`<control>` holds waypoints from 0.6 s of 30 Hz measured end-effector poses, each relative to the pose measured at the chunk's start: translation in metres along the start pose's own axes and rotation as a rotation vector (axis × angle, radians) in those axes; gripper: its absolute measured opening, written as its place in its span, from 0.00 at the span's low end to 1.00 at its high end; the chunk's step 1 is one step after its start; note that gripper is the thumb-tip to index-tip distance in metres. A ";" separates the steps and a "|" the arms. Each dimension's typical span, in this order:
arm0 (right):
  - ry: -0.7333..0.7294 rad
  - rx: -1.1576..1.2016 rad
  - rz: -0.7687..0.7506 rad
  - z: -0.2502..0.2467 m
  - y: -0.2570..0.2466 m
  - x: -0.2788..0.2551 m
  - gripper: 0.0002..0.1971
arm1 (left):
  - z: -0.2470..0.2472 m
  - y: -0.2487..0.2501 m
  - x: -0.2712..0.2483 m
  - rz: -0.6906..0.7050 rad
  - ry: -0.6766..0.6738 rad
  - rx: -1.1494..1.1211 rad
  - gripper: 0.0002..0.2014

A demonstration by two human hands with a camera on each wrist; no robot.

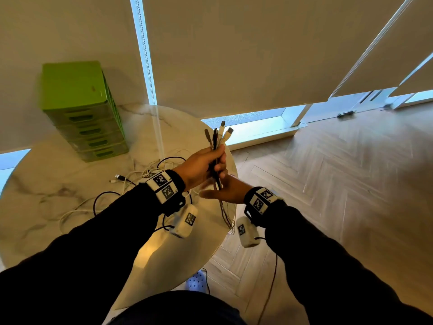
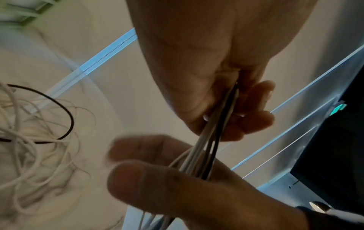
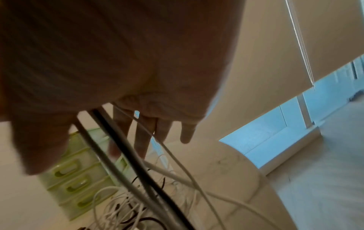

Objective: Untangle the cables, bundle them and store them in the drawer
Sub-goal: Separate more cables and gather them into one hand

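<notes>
black sleeves lowest in the head view. left hand fists the cable bundle, usb plugs poking toward 12 o'clock. right hand just under it, fingers straight, cables running between them. loose cables on marble table, green drawer unit at 10 o'clock.

Round desk with white marble-look top, grey veining, pushed against a plain beige wall. Pale beige roller blinds drawn low over the windows; cold blue daylight shows in a narrow vertical gap between blinds, where a beaded pull chain hangs, and in a band along the white window sill beneath them. Floor is light wood in a herringbone pattern, right of the desk. Warm yellowish glare on the desk's near edge.
</notes>
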State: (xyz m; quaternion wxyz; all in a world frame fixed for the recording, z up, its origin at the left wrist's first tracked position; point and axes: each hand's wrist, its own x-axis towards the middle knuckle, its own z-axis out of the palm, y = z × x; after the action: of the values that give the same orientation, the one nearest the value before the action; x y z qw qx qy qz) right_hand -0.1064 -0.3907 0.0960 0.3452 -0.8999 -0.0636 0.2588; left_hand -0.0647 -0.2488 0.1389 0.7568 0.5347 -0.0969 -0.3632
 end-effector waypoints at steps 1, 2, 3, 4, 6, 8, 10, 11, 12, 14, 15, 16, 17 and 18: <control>-0.041 -0.007 0.029 0.005 0.005 0.004 0.22 | -0.001 0.002 -0.001 -0.011 0.002 -0.011 0.17; -0.088 -0.013 0.073 0.008 0.009 0.006 0.27 | -0.003 0.003 -0.002 -0.012 0.020 -0.024 0.16; -0.122 -0.012 0.121 0.010 0.012 0.006 0.31 | -0.007 0.003 -0.002 -0.006 0.052 -0.047 0.14; -0.130 -0.010 0.155 0.009 0.013 0.003 0.33 | -0.009 0.002 -0.002 0.005 0.095 -0.075 0.12; -0.109 -0.026 0.168 0.004 0.018 0.000 0.32 | -0.015 0.000 0.002 0.029 0.196 -0.174 0.08; -0.080 -0.048 0.129 -0.002 0.015 -0.002 0.31 | -0.018 -0.001 0.007 0.071 0.288 -0.269 0.08; -0.025 -0.047 0.056 -0.003 0.008 0.001 0.28 | -0.021 -0.002 0.014 0.128 0.376 -0.268 0.09; 0.005 -0.024 0.029 -0.002 0.003 0.002 0.26 | -0.023 -0.002 0.017 0.155 0.408 -0.239 0.09; 0.026 0.000 0.010 -0.002 -0.001 0.001 0.25 | -0.024 0.000 0.019 0.185 0.431 -0.193 0.09; 0.036 0.014 -0.019 0.001 -0.008 -0.001 0.24 | -0.026 0.003 0.020 0.242 0.456 -0.154 0.06; 0.035 0.015 -0.030 0.002 -0.009 -0.001 0.24 | -0.027 0.006 0.020 0.276 0.449 -0.178 0.02; 0.031 0.019 -0.034 0.003 -0.009 -0.002 0.23 | -0.028 0.008 0.019 0.293 0.467 -0.219 0.10; 0.027 0.024 -0.032 0.004 -0.009 -0.003 0.23 | -0.029 0.010 0.018 0.295 0.481 -0.275 0.20; 0.029 0.023 -0.029 0.004 -0.008 -0.003 0.23 | -0.029 0.012 0.017 0.297 0.492 -0.317 0.26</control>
State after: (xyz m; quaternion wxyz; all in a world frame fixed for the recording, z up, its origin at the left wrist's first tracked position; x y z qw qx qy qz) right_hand -0.1109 -0.3831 0.1002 0.3602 -0.8984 -0.0688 0.2415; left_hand -0.0314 -0.2363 0.1331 0.8760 0.4621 0.0694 -0.1192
